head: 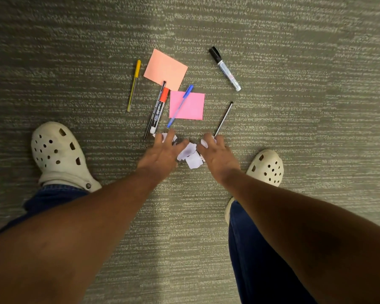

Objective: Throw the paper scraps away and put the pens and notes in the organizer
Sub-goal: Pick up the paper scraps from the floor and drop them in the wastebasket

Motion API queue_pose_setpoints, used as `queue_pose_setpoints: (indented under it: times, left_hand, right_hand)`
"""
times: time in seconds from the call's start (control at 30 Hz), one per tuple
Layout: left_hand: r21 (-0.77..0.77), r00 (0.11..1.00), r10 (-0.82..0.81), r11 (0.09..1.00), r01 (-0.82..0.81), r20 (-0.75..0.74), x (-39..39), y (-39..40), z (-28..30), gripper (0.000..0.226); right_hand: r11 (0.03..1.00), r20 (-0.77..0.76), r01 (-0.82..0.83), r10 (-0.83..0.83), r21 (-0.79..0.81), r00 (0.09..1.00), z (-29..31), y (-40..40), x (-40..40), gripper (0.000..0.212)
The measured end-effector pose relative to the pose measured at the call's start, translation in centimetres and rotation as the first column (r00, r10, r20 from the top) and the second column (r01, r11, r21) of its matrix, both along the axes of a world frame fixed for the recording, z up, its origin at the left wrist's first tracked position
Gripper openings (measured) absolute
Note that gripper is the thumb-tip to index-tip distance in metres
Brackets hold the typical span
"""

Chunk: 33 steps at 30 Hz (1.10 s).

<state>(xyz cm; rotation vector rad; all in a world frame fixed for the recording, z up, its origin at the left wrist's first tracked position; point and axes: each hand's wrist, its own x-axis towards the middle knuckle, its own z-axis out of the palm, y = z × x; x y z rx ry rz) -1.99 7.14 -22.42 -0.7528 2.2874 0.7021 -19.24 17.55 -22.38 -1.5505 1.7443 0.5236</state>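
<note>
Head view — both forearms are reaching down to grey carpet (294, 106). Left hand (162, 153) and right hand (216, 155) are closing curled fingers around white paper scraps (190, 155) between them. Lying just beyond: pens, markers, pink note (192, 106), salmon note (165, 68) — organizer not showing.

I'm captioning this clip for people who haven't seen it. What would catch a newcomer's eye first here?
Two bare hands, left hand and right hand, reach down from the bottom of the view onto a small heap of white paper scraps on the grey carpet. Just beyond lie a bright pink note with a blue pen across it, and a salmon note. White clogs flank the hands.
</note>
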Motion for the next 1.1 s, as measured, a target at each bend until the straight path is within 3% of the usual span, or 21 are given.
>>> queue_pose_setpoints:
  times: [0.13, 0.2, 0.27, 0.33, 0.4, 0.47, 0.53, 0.6, 0.7, 0.8, 0.9, 1.1]
  left_hand:
    - [0.007, 1.000, -0.005, 1.000, 0.005, -0.013, -1.0, -0.5, -0.6, 0.048]
    - [0.043, 0.998, 0.048, 0.998, -0.047, -0.034, -1.3, -1.1, -0.8, 0.033]
    - [0.081, 0.989, 0.146, 0.986, -0.144, -0.026, -1.3, -1.7, -0.9, 0.028]
    - [0.105, 0.922, 0.386, 0.918, -0.382, -0.017, -1.6, -2.1, -0.5, 0.025]
    - [0.158, 0.719, 0.695, 0.710, -0.686, -0.003, -1.9, -2.4, 0.8, 0.021]
    - [0.205, 0.478, 0.878, 0.461, -0.863, 0.036, -2.3, -2.8, 2.7, 0.019]
    - [0.267, 0.247, 0.965, 0.214, -0.939, 0.093, -2.6, -3.7, 5.0, 0.020]
    - [0.365, 0.067, 0.990, 0.019, -0.931, 0.120, -2.9, -5.0, 7.7, 0.019]
    - [0.492, -0.081, 0.991, -0.125, -0.862, 0.111, -3.5, -8.0, 12.5, 0.020]
    - [0.610, -0.171, 0.983, -0.178, -0.772, 0.070, -4.3, -11.8, 17.5, 0.018]
    - [0.706, -0.228, 0.974, -0.170, -0.688, 0.012, -5.5, -16.5, 22.7, 0.023]
    - [0.785, -0.254, 0.959, -0.058, -0.617, -0.129, -9.4, -27.1, 31.6, 0.019]
  right_hand:
    - [0.993, 0.126, 0.116, -0.113, -0.010, 0.986, -0.2, 0.4, -0.5, 0.061]
    - [0.942, 0.178, 0.336, -0.333, 0.011, 0.926, 0.2, 0.6, -0.6, 0.051]
    - [0.755, 0.212, 0.654, -0.648, 0.052, 0.732, 0.9, 0.3, -0.6, 0.036]
    - [0.452, 0.255, 0.881, -0.876, 0.139, 0.409, 1.6, -0.7, -0.5, 0.025]
    - [0.156, 0.313, 0.946, -0.948, 0.285, 0.062, 2.9, -2.1, -0.6, 0.027]
    - [-0.019, 0.348, 0.907, -0.920, 0.420, -0.180, 4.6, -3.5, -0.8, 0.027]
    - [-0.125, 0.386, 0.833, -0.843, 0.539, -0.376, 6.5, -4.9, -1.0, 0.024]
    - [-0.154, 0.418, 0.755, -0.753, 0.638, -0.507, 8.6, -6.7, -1.3, 0.019]
    - [-0.154, 0.442, 0.681, -0.655, 0.715, -0.613, 12.5, -10.5, -1.8, 0.018]
    - [-0.136, 0.476, 0.647, -0.569, 0.750, -0.671, 17.1, -15.5, -2.6, 0.016]
    - [-0.132, 0.501, 0.628, -0.487, 0.767, -0.715, 22.3, -21.5, -3.8, 0.018]
    - [-0.185, 0.540, 0.639, -0.392, 0.746, -0.744, 31.4, -33.3, -5.9, 0.018]
